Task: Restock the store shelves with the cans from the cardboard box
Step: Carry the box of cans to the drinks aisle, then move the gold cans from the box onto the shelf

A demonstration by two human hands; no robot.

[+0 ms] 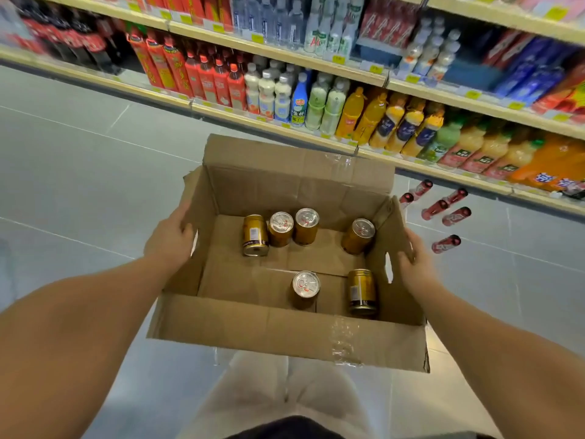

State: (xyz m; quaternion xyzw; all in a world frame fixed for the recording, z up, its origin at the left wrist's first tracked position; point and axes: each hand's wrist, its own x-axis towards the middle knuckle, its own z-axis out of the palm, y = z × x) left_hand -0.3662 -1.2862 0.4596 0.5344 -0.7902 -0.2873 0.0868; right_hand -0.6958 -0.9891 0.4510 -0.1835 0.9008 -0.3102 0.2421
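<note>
An open cardboard box [240, 321] hangs in front of me above the floor. My left hand [169, 240] grips its left wall and my right hand [414, 269] grips its right wall. Inside lie several gold cans: some stand upright with silver tops showing, like one near the front [305, 288], and others lie on their sides, like one at the back left [254, 236] and one at the front right [361, 291]. The store shelves [285, 128] run across the top of the view, packed with bottled drinks.
Several red bottles [446, 213] stand on the grey tiled floor to the right of the box, near the bottom shelf. My legs in pale trousers [285, 394] show below the box. Open floor stretches to the left.
</note>
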